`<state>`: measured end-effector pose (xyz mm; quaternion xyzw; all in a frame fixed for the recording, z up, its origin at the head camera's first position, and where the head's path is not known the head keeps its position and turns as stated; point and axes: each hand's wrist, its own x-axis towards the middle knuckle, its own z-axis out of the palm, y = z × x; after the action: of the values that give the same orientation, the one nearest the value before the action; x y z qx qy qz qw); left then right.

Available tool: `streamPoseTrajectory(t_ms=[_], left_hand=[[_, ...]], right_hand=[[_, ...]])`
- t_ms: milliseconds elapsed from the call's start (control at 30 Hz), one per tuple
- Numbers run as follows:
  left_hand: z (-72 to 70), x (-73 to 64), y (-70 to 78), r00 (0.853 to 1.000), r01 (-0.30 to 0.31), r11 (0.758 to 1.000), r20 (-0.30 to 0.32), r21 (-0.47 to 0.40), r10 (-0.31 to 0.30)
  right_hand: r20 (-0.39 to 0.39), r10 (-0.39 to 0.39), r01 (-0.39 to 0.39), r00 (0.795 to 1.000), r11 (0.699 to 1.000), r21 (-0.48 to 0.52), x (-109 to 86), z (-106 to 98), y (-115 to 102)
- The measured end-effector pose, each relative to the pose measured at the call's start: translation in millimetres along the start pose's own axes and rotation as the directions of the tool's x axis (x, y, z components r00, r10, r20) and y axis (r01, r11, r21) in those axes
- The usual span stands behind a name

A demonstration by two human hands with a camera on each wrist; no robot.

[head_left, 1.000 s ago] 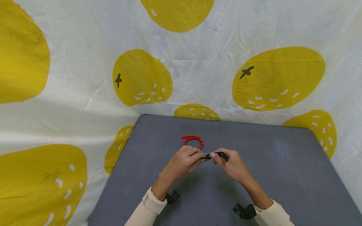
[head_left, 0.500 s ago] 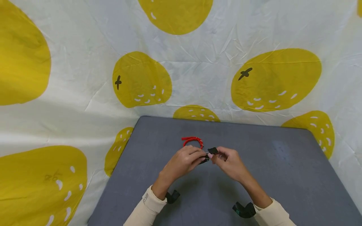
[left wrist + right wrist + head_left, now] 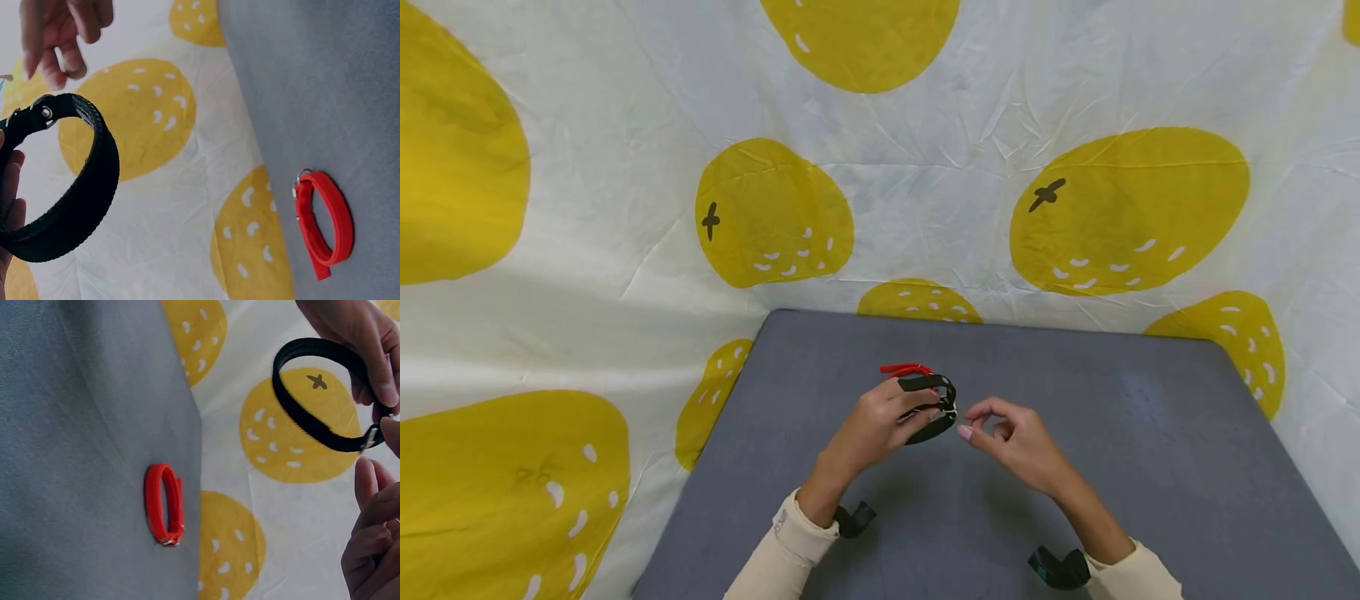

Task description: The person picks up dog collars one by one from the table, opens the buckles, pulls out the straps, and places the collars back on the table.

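A black buckled collar (image 3: 928, 433), bent into a loop, is in my left hand (image 3: 880, 421), whose thumb and fingers grip it near the metal fittings. In the left wrist view the collar (image 3: 94, 194) curves out from the fingers (image 3: 11, 187), with a ring and rivet on its strap. My right hand (image 3: 1022, 442) is just right of the buckle, thumb and forefinger bent and a little apart. The right wrist view has its fingers (image 3: 369, 537) close by the buckle (image 3: 370, 437); no strap shows between them. A red collar (image 3: 906, 369) lies behind my left hand.
The grey table (image 3: 1112, 417) spreads under both hands. A white cloth with yellow fruit shapes (image 3: 1127, 208) hangs along its back and left sides. Dark wrist-worn devices (image 3: 1060, 568) stick out under the cuffs.
The black collar, earlier bunched between both hands, now stands out as a loop from my left hand. My right fingers have let go of the strap and drawn slightly away.
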<state>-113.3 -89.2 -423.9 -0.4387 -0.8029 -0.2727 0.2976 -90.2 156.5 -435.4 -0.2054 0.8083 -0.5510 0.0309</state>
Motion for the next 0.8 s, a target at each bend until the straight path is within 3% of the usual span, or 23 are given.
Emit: streamPoseTrajectory(t_ms=[200,433,600,800], left_hand=[[-2.4,0.9,2.6,0.999,0.033,0.996,-0.001,-0.088,-0.034],[-2.4,-2.2,6.5,0.996,0.083,0.989,0.025,-0.12,-0.08],[0.3,-5.3,7.5,0.995,0.099,0.985,0.041,-0.14,-0.094],[2.6,-7.8,8.4,0.995,0.101,0.979,0.029,-0.177,-0.098]], right_hand=[[-0.032,-0.071,0.07,0.997,0.997,-0.026,-2.3,6.0,9.8],[0.035,-0.057,0.051,0.998,0.987,0.155,-4.8,12.0,18.1],[0.02,-0.045,0.04,0.999,0.974,0.223,-5.3,13.8,20.2],[-0.013,-0.104,0.103,0.995,0.955,0.278,-5.1,15.7,20.1]])
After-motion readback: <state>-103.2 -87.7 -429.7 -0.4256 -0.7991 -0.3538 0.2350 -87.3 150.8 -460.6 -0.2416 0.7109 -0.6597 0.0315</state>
